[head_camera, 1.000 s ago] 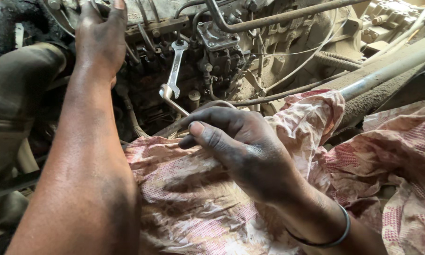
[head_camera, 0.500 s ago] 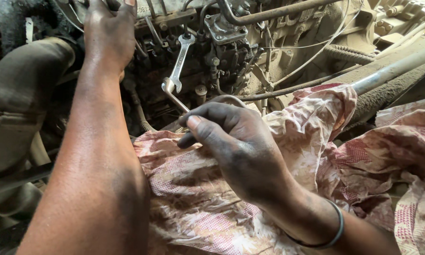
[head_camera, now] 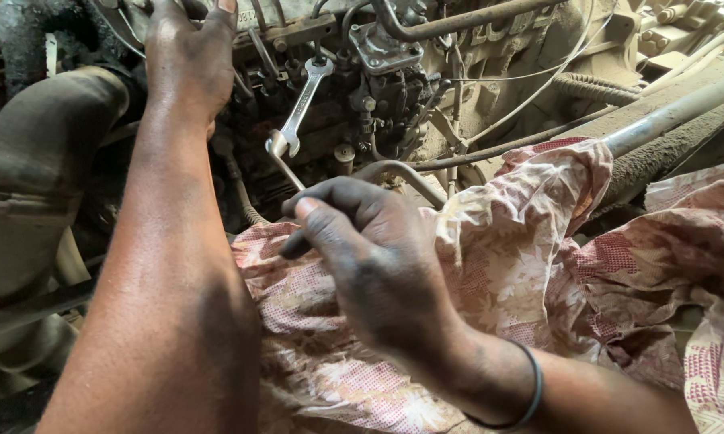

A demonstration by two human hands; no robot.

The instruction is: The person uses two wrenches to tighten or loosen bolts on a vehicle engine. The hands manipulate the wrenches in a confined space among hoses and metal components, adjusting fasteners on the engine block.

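At the far left a thick, grimy rubber hose (head_camera: 48, 145) bends down from the upper corner, caked in dust. Next to it the left hand (head_camera: 186, 60) reaches up over the top of the engine (head_camera: 394, 88), its back toward the camera and its fingers curled over a dark part at the upper edge; what lies under the fingers is hidden, so I cannot tell whether it grips anything. The left forearm runs down from it to the bottom edge of the view.

Just right of that hand a silver open-ended spanner (head_camera: 300, 104) stands tilted, its upper jaw set among the fittings of the injection pump (head_camera: 378, 56) and its lower end hanging free. A second thin metal tool (head_camera: 285, 165) meets the spanner's lower end and slopes down into the right hand (head_camera: 370, 257). The right hand is blackened with grease; its thumb and fingers are pinched together around the lower end of this tool, just above a red-and-cream patterned cloth (head_camera: 523, 241) spread across the lower frame. A curved metal pipe (head_camera: 402, 173) arcs just behind the knuckles. A dark band (head_camera: 531, 394) circles the right wrist.

Further right, thin wires cross the dusty engine block, and a pale metal bar (head_camera: 667, 116) slants up to the right edge, with the cloth draped against it.
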